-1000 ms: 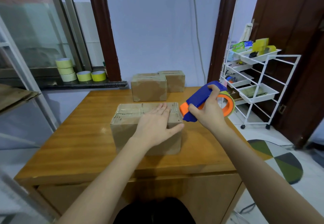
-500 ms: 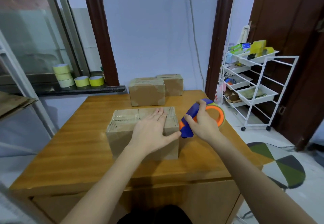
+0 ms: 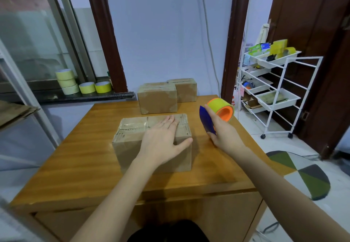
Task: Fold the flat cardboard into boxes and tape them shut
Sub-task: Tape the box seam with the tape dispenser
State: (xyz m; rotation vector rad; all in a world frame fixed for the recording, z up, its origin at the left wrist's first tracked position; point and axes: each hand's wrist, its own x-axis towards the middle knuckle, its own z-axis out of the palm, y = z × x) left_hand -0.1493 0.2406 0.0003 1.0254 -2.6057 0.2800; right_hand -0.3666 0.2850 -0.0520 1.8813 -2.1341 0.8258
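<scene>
Left hand: the left hand (image 3: 164,139) lies flat, fingers straight, on the top of the taped cardboard box (image 3: 151,147), thumb hooked over the near right top edge.
Right hand: the right hand (image 3: 223,133) grips the tape dispenser (image 3: 216,116) by its blue handle, to the right of the box and apart from it; whether the dispenser touches the table I cannot tell.
Dispenser roll: the yellow-and-orange roll sits at the far end, beyond the fingers.
Box edges: clear tape shines along the top seam, left of the left hand; the right face stands just beside the right hand's wrist side.
Beyond the hands: two finished boxes (image 3: 157,97) stand side by side near the table's far edge.
Open room: bare wooden table (image 3: 75,158) spreads left of the left hand and toward the near edge.
Right of the right hand: a white wire cart (image 3: 280,93) on the floor, past the table's edge.
Far left: rolls of tape (image 3: 83,84) on the window ledge.
</scene>
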